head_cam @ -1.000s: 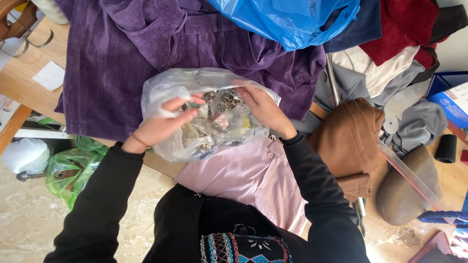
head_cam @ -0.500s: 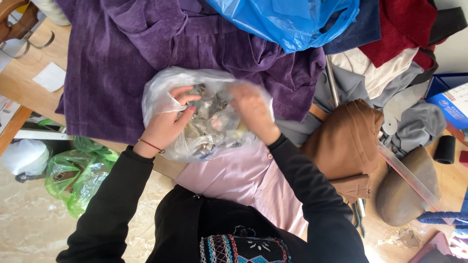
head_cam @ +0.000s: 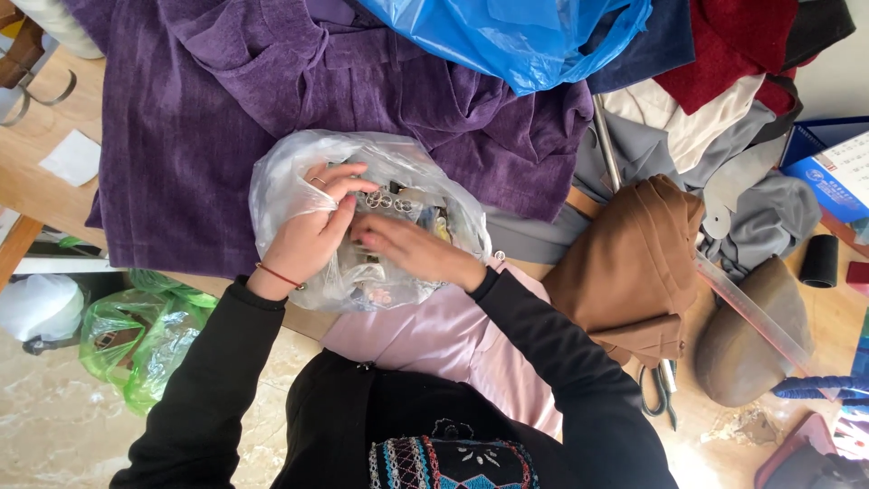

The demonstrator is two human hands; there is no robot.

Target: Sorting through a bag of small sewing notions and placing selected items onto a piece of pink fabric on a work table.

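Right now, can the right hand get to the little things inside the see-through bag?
Probably yes. The right hand already reaches into the clear plastic bag, among the small items, while the left hand holds the mouth open. Nothing seems to block it.

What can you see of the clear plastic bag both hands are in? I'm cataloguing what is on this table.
The clear plastic bag is thin, crinkled and see-through, its mouth open toward the person. It lies on the purple garment and the edge of a pink cloth. Small mixed items, some metallic, fill it. The left hand holds its mouth open; the right hand reaches inside.
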